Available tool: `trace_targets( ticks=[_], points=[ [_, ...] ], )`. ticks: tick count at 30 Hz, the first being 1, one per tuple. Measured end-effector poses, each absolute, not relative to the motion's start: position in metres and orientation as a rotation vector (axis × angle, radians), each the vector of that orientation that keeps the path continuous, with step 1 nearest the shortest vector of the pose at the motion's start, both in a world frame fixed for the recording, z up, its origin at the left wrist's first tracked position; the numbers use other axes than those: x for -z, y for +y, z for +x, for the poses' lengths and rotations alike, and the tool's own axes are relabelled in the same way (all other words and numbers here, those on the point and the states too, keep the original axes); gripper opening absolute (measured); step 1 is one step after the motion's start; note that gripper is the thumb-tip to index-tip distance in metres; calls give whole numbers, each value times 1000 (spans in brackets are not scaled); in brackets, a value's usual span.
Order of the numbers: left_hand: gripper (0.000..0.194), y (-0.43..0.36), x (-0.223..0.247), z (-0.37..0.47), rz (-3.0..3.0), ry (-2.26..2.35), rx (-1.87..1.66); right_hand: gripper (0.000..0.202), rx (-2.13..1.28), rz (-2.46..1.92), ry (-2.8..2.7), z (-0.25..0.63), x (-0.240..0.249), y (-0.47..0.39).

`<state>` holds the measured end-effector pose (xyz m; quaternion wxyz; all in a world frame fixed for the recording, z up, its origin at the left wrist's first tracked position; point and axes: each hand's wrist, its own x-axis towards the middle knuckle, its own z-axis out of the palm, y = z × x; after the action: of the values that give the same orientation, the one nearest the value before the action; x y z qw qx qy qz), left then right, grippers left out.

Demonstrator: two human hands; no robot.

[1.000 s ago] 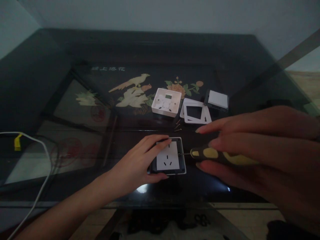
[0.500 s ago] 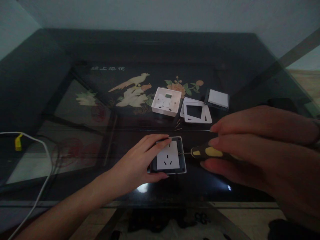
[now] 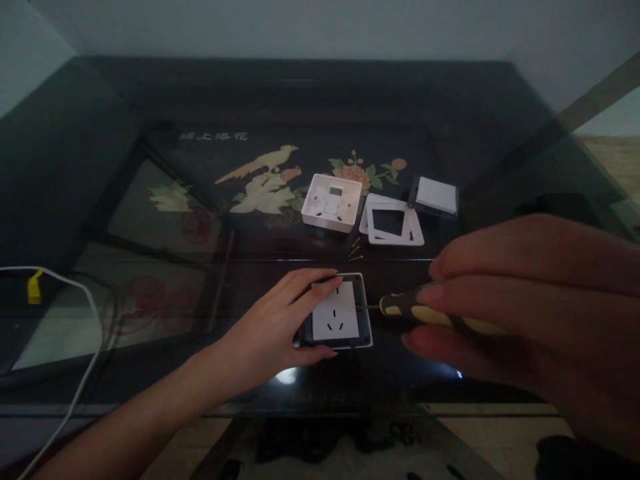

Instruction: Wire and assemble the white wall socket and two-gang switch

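Pale lettering [image 3: 221, 137] 上添花 on tabletop [image 3: 280, 100], preceding character [image 3: 187, 137] blurred, red marks [image 3: 137, 305] illegible

The dark, glossy worktop [image 3: 270, 267] bears an open white box [image 3: 333, 203], white frames [image 3: 391, 220], a switch module [image 3: 434, 197], loose screws [image 3: 355, 251] and a socket [image 3: 336, 312] near its front edge.

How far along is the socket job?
Looks done: open box, white frames and second module lie separate; loose screws are out.
In hand: left hand steadies socket; right hand holds screwdriver, tip at socket's side.
Left: probably that fixing point, with the tip on it. Can't tell whether it's tightening or loosening, so overall progress is unclear.
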<state>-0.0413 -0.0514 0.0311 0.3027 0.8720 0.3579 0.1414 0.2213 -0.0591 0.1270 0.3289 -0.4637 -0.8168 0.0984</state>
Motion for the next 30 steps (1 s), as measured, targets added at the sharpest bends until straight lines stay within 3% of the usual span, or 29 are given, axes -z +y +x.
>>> trace_targets(
  ticks=[7, 12, 15, 18, 23, 30],
  points=[
    [75, -51, -30, -42, 2324, 956, -373, 47, -266, -786, -2368, 216, -138, -48],
    [74, -51, -31, -42, 2320, 948, -394, 23, -306, -1180, -2223, 219, -131, -57],
    [71, -52, -31, -42, 2308, 954, -372, 12, -229, -1145, -2158, 213, -130, -55],
    [73, -52, -31, -41, 2323, 950, -381, 15, -244, -969, -2181, 208, -134, -46],
    [76, -51, -31, -42, 2316, 945, -373, 50, -423, -755, -2319, 214, -140, -43],
    [73, -51, -30, -43, 2314, 936, -397, 29, -141, -1248, -2205, 221, -129, -58]
  ],
)
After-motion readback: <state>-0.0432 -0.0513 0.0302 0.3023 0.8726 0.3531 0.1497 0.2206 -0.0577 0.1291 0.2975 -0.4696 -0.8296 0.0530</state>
